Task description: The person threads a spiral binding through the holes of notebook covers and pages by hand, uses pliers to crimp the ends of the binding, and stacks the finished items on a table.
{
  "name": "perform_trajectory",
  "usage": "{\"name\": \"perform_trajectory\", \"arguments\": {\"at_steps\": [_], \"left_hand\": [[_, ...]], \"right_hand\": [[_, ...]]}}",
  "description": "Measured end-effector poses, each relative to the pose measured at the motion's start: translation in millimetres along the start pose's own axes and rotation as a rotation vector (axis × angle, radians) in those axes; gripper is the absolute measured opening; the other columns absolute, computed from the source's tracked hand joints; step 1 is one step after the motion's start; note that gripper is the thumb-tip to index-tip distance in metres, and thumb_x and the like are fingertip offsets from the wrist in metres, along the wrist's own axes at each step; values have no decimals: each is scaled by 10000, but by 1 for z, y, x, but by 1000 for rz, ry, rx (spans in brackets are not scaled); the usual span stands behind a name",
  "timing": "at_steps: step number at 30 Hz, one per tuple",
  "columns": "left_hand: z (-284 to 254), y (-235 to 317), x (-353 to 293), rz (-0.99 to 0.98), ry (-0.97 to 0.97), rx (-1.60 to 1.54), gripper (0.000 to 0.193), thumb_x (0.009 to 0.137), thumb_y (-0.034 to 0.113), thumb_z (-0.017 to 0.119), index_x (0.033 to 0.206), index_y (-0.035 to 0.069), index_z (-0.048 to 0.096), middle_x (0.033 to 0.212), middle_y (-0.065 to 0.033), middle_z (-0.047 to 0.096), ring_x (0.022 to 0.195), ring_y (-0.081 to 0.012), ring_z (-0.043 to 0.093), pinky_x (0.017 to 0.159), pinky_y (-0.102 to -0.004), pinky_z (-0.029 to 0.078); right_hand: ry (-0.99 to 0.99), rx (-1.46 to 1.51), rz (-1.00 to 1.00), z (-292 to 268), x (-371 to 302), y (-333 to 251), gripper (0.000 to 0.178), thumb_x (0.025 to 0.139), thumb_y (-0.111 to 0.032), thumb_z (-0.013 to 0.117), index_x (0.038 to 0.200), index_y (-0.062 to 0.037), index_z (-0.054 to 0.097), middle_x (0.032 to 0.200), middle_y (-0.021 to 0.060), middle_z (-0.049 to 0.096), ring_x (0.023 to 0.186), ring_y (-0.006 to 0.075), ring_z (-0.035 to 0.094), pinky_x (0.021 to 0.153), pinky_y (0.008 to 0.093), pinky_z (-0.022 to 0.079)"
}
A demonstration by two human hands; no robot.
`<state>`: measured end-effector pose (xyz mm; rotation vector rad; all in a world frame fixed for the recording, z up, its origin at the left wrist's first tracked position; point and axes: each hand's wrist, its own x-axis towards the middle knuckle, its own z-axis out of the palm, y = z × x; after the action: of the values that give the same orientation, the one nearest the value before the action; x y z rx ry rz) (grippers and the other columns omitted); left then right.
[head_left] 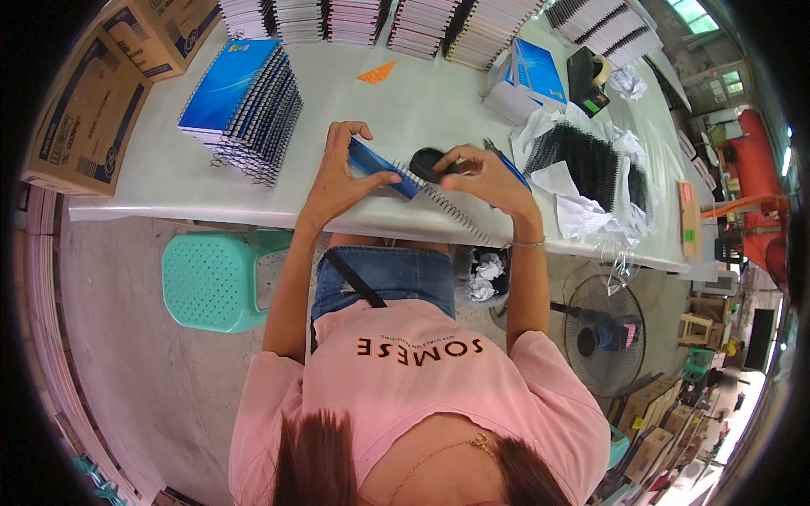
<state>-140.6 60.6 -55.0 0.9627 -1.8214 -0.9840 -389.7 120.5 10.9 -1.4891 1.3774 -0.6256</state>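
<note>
At the table's near edge, my left hand (pixel 336 179) grips a blue-covered notebook (pixel 378 167), thumb on the near side and fingers round its far left end. A metal spiral coil (pixel 456 211) runs along the notebook's edge, its loose length trailing right toward my right wrist. Beside the coil, my right hand (pixel 494 179) has thumb and forefinger pinched together; what lies between the tips is hidden. A round black dish (pixel 429 162) sits just behind those fingertips. A blue-handled tool (pixel 509 167) shows beyond my right hand, partly hidden by it.
Spiral-bound blue notebooks (pixel 245 97) are stacked at left, near cardboard boxes (pixel 89 114). An orange set square (pixel 376 73) lies mid-table. Right: black coils (pixel 574 160) among crumpled paper, a tape dispenser (pixel 585 83). Below: a green stool (pixel 215 278) and a fan (pixel 603 336).
</note>
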Motion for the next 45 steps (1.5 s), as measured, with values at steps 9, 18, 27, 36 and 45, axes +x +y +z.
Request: {"name": "perform_trajectory", "arguments": {"at_steps": [9, 18, 27, 36, 45], "left_hand": [[2, 2, -5, -19, -27, -32, 768, 596, 289, 901, 1182, 92, 446, 1133, -76, 445, 1083, -236, 471, 922, -343, 417], [8, -10, 1, -32, -17, -164, 1028, 587, 265, 922, 1377, 147, 276, 1139, -118, 385, 1094, -242, 434, 973, -350, 370], [5, -9, -4, -113, -75, -186, 1039, 583, 313, 921, 1383, 157, 278, 1128, -117, 399, 1126, -264, 434, 1009, -381, 356], [5, -13, -2, -93, -102, -221, 1018, 594, 316, 921, 1380, 161, 293, 1075, -78, 395, 1079, -222, 432, 1002, -350, 335], [5, -10, -3, -87, -123, -186, 980, 595, 349, 908, 1364, 166, 328, 1165, -127, 440, 1147, -269, 456, 1016, -363, 361]], "right_hand": [[123, 110, -33, 6, 5, 26, 345, 763, -273, 775, 969, -20, 663, 1103, 93, 595, 927, 159, 599, 854, 286, 465], [206, -31, 6, 11, 4, 14, 357, 753, -311, 791, 975, -54, 682, 917, 22, 595, 830, 104, 537, 745, 237, 419], [512, -381, -49, 31, 12, 17, 486, 720, -386, 822, 1036, -47, 677, 959, 76, 573, 846, 154, 542, 759, 252, 446], [120, 61, 36, 18, 4, -8, 332, 810, -230, 727, 1065, -32, 648, 902, 11, 617, 831, 80, 541, 758, 214, 418], [-10, 451, -30, 14, 13, 3, 345, 798, -283, 742, 1036, -49, 653, 931, -7, 609, 841, 68, 525, 746, 214, 411]]}}
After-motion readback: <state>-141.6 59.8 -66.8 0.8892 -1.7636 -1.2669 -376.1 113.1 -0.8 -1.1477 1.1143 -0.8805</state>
